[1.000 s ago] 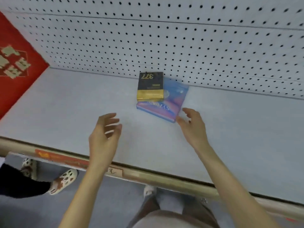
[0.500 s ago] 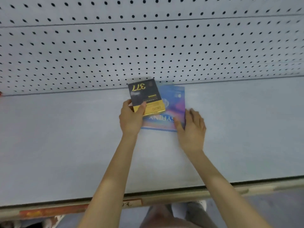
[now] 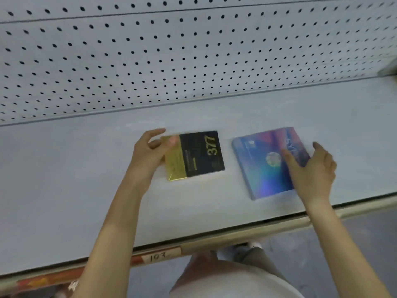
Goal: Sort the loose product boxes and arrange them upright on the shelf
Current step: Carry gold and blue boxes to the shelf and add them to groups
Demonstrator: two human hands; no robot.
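A black and gold box marked 377 [image 3: 198,154] lies flat on the grey shelf [image 3: 64,179], left of centre. My left hand [image 3: 150,153] grips its gold left end, thumb on top. A larger blue and purple iridescent box [image 3: 265,166] lies flat to the right, apart from the first. My right hand [image 3: 311,171] rests on its right side, with fingers laid over the top face and the thumb raised beside the edge.
A white pegboard wall [image 3: 193,57] backs the shelf. The shelf's front rail [image 3: 214,241] carries a label reading 107 [image 3: 159,257] and an orange strip. Below are the floor and my legs. Something greenish shows at the far right edge [image 3: 388,72].
The two boxes were stacked near the back wall; now they lie side by side, separated. My left hand drew the black box left, my right hand slid the blue box right and forward.
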